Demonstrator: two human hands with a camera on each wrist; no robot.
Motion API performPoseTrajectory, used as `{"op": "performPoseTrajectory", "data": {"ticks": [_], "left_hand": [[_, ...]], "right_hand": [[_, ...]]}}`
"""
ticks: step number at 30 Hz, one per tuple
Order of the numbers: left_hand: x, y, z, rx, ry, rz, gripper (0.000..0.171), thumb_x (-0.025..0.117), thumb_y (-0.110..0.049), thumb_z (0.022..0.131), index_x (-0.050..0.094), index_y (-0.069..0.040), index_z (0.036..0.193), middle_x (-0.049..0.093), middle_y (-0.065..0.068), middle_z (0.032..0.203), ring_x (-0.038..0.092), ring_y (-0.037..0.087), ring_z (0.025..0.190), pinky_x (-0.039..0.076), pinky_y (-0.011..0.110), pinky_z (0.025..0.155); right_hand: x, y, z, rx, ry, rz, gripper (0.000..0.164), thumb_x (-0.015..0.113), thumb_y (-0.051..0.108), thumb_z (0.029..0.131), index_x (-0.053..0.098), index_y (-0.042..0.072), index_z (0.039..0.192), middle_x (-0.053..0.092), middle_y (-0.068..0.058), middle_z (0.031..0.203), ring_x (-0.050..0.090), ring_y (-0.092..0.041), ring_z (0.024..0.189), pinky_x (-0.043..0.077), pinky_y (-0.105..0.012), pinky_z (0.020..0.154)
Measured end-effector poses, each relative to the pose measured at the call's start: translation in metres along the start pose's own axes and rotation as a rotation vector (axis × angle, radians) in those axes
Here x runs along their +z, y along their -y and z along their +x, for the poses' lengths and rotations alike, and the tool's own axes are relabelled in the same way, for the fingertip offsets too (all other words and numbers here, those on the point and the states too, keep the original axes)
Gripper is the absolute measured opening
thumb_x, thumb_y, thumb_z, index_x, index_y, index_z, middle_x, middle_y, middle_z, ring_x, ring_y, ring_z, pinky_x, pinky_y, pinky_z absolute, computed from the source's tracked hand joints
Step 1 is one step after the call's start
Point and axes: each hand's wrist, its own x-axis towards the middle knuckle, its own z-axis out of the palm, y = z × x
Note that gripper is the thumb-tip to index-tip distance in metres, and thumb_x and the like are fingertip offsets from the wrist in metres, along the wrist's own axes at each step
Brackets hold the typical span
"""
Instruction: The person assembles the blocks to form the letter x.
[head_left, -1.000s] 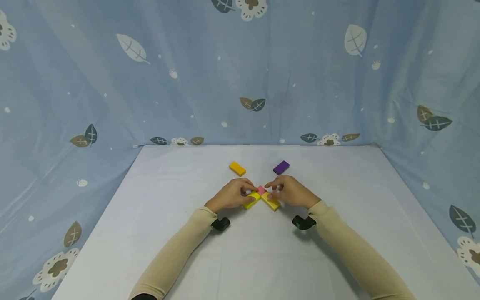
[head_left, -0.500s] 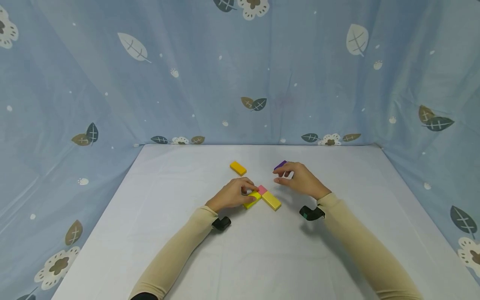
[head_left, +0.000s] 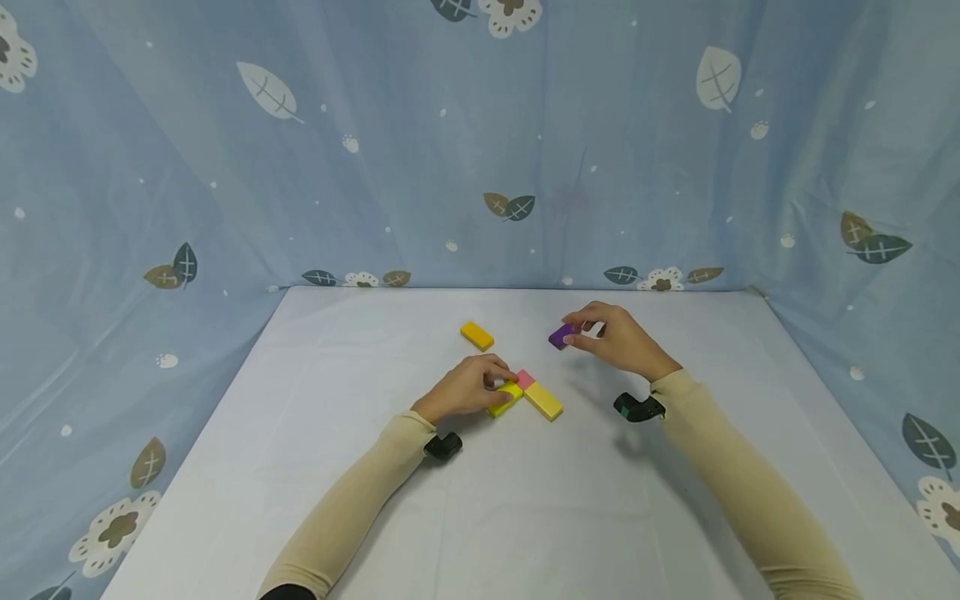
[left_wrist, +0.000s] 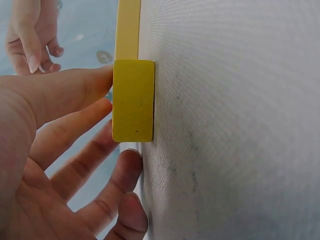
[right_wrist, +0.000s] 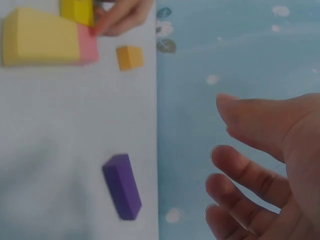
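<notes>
My left hand holds a bright yellow block on the table, thumb and fingertips along its upper edges. Its far end meets a pink block, which abuts a pale yellow block; together they form an angled shape. My right hand is over a purple block toward the back right, thumb and forefinger parted around its near end in the head view. The right wrist view shows that hand's fingers spread, with a gap between them and the purple block.
An orange-yellow block lies at the back, left of the purple one. A white cloth covers the table. Behind it hangs a blue curtain printed with leaves and flowers. Black wrist cameras sit under both wrists.
My right hand has left the pale yellow block and moved back and right to the purple block. The left hand stays on the bright yellow block.
</notes>
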Motion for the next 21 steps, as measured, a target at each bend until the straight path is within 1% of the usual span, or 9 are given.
{"op": "performPoseTrajectory", "data": {"ticks": [4,8,13,17,21], "left_hand": [[0.000,0.000,0.000,-0.007,0.004,0.000,0.034,0.077,-0.021,0.094,0.076,-0.015,0.127,0.070,0.003,0.126,0.060,0.016,0.091,0.047,0.022,0.077],[0.000,0.000,0.000,-0.006,-0.002,-0.005,0.033,0.077,-0.021,0.094,0.076,-0.015,0.126,0.070,0.003,0.126,0.060,0.015,0.090,0.048,0.022,0.077],[0.000,0.001,0.000,-0.003,-0.008,-0.006,0.033,0.077,-0.021,0.093,0.076,-0.015,0.126,0.070,0.002,0.125,0.058,0.013,0.088,0.047,0.021,0.075],[0.001,0.000,0.000,-0.001,-0.013,-0.008,0.033,0.077,-0.021,0.093,0.076,-0.015,0.126,0.070,0.003,0.125,0.057,0.012,0.087,0.046,0.021,0.072],[0.001,-0.001,0.000,-0.001,-0.009,-0.010,0.033,0.077,-0.020,0.093,0.076,-0.014,0.126,0.070,0.003,0.125,0.059,0.014,0.089,0.047,0.021,0.074]], "right_hand": [[-0.007,-0.005,0.001,0.002,-0.010,-0.004,0.036,0.075,0.024,0.096,0.072,0.011,0.129,0.070,-0.013,0.122,0.060,-0.034,0.112,0.052,-0.044,0.092],[-0.011,-0.011,0.003,-0.015,-0.028,-0.007,0.034,0.075,0.024,0.096,0.072,0.011,0.128,0.069,-0.010,0.123,0.061,-0.034,0.111,0.051,-0.043,0.091],[-0.014,-0.021,0.006,-0.008,-0.034,-0.010,0.033,0.074,0.022,0.096,0.072,0.010,0.127,0.069,-0.010,0.125,0.061,-0.033,0.112,0.051,-0.045,0.092],[-0.017,-0.029,0.008,0.004,-0.034,-0.003,0.040,0.075,0.019,0.096,0.068,0.010,0.135,0.068,-0.013,0.125,0.060,-0.032,0.113,0.050,-0.046,0.092],[-0.018,-0.037,0.008,0.001,-0.020,0.004,0.046,0.076,0.018,0.095,0.065,0.010,0.139,0.067,-0.015,0.126,0.059,-0.035,0.115,0.049,-0.046,0.092]]}}
